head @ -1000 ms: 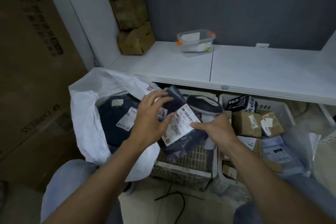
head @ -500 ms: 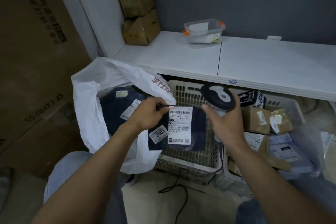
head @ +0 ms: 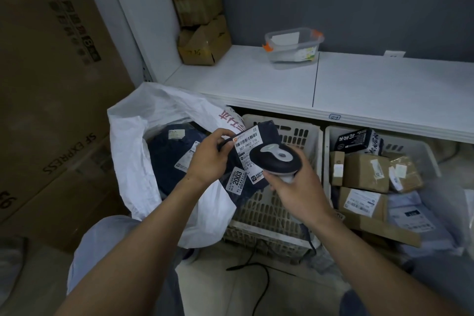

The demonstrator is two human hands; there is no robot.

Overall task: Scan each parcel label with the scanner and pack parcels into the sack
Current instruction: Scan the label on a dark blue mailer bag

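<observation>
Two hands are working together: the left hand [head: 207, 159] is pinching the dark parcel [head: 266, 132] by its edge, and the right hand [head: 295, 187] is gripping the scanner [head: 275, 159] by its handle, its head hovering over the label [head: 246, 143]. The sack [head: 128, 149] is gaping just left of that pinch.

A dark soft parcel [head: 268, 132], tilted with its white barcode label [head: 246, 141] facing up, is held just right of the open white sack [head: 133, 156], which holds other dark parcels [head: 166, 159], while the black-and-grey scanner [head: 275, 159] hangs close over the label's near right part.
</observation>
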